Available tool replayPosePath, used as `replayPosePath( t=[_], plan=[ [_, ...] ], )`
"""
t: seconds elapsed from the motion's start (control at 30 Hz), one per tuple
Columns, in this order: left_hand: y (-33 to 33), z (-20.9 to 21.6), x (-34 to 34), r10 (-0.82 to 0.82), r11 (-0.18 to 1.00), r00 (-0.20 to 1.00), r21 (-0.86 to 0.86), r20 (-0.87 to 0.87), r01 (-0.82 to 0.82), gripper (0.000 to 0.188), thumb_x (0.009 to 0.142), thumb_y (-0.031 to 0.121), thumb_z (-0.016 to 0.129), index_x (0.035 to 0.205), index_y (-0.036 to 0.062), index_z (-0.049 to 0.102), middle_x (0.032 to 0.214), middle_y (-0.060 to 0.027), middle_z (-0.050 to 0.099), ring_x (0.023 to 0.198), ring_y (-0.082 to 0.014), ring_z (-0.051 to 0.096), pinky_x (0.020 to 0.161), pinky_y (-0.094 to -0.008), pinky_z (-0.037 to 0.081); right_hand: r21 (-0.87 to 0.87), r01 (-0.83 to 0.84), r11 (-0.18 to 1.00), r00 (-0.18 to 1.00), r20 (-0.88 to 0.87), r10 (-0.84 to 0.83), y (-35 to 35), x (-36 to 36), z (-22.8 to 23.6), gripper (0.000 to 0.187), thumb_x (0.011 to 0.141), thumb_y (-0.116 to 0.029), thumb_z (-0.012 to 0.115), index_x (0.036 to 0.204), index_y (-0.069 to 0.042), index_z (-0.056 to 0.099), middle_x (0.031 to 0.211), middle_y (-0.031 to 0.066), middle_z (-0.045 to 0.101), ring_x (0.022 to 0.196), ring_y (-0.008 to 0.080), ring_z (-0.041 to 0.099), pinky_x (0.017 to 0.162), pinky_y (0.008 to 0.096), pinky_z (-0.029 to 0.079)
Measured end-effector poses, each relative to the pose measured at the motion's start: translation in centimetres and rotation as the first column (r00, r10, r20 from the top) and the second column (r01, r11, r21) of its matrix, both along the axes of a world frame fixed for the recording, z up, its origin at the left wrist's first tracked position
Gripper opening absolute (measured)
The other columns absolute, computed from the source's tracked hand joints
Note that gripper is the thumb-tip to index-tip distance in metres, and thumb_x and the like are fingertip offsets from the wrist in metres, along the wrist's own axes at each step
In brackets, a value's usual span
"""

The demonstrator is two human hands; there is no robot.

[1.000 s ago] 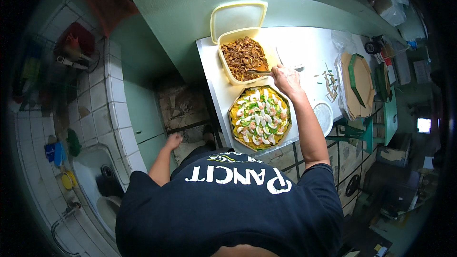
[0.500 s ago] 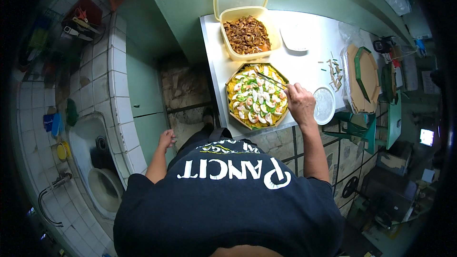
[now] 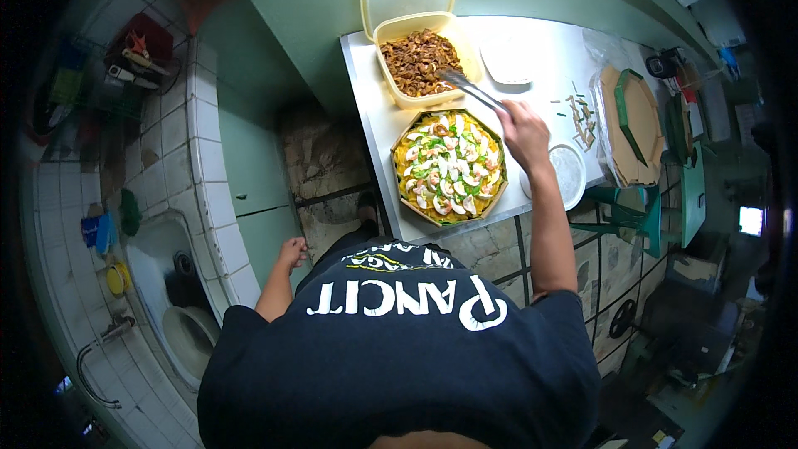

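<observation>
Your right hand [image 3: 525,135] has its grip closed on the handle end of a pair of tongs [image 3: 480,93], whose tips are over the brown cooked pieces [image 3: 413,62] inside the yellow container [image 3: 430,101]. You can't be told from here whether those tips hold anything. The octagonal tray [image 3: 418,210] of noodles sits just on your side of the container, flat on the white bench [image 3: 557,75], topped with white slices [image 3: 454,173] and greens. Your left hand [image 3: 293,251] hangs low beside you with its fingers curled and nothing visible in it; how far that grip is closed, you can't judge.

The step in hand looks like picking out brown pieces as a further topping. The next move seems to call for a small, secure pinch with the tongs, lifted clear of the container's rim so nothing drips.
</observation>
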State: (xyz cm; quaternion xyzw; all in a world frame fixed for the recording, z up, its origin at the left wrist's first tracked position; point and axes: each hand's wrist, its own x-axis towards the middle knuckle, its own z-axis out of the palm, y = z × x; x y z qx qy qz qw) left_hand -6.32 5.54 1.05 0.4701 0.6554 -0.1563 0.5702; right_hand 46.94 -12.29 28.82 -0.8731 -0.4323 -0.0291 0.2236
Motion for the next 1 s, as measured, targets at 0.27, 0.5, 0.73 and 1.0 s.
replayPosePath(
  t=[0.27, 0.5, 0.73, 1.0],
  plan=[
    [4.4, 0.2, -0.5, 0.061, 0.998, 0.998, 0.024, -0.007, -0.06, 0.031, 0.093, 0.039, 0.052, 0.117, 0.0193, 0.058, 0.094, 0.0031, 0.062, 0.072, -0.013, 0.058, 0.06, -0.0326, 0.045, -0.324, -0.183, 0.928, 0.983, -0.03, 0.183, 12.5, 1.1, -4.3, 0.026, 0.092, -0.029, 0.051, 0.091, -0.007, 0.063, 0.096, 0.0123, 0.061, 0.09, 0.0324, 0.062, 0.075, 0.047, 0.049],
    [6.5, -0.1, 0.9, 0.038, 0.998, 0.999, 0.049, 0.034, -0.04, 0.031, 0.094, 0.039, 0.052, 0.117, 0.0188, 0.058, 0.096, 0.0032, 0.063, 0.073, -0.0125, 0.059, 0.06, -0.0302, 0.045, -0.259, -0.089, 0.962, 0.995, -0.069, 0.074, 10.4, 1.9, -2.8, 0.025, 0.093, -0.031, 0.051, 0.09, -0.011, 0.064, 0.089, 0.0101, 0.065, 0.082, 0.032, 0.064, 0.073, 0.0462, 0.049],
    [7.2, -1.2, 2.7, -0.024, 0.999, 0.999, 0.049, 0.029, 0.023, 0.029, 0.095, 0.036, 0.05, 0.117, 0.0196, 0.059, 0.097, 0.0037, 0.063, 0.074, -0.0119, 0.06, 0.063, -0.0314, 0.045, 0.043, 0.001, 0.999, 0.991, -0.134, 0.004, 3.8, 0.4, -0.8, 0.022, 0.091, -0.029, 0.055, 0.092, -0.011, 0.068, 0.084, 0.0096, 0.066, 0.074, 0.0303, 0.064, 0.067, 0.0392, 0.049],
    [4.7, -1.3, 2.3, -0.042, 0.999, 0.999, 0.029, 0.022, 0.042, 0.026, 0.095, 0.034, 0.05, 0.115, 0.0201, 0.059, 0.093, 0.0046, 0.062, 0.074, -0.011, 0.059, 0.063, -0.0318, 0.045, -0.09, -0.035, 0.995, 0.978, -0.209, 0.016, -4.9, -7.7, -4.2, 0.018, 0.089, -0.025, 0.059, 0.092, -0.01, 0.068, 0.088, 0.0086, 0.066, 0.072, 0.0285, 0.065, 0.064, 0.0374, 0.051]
  ],
)
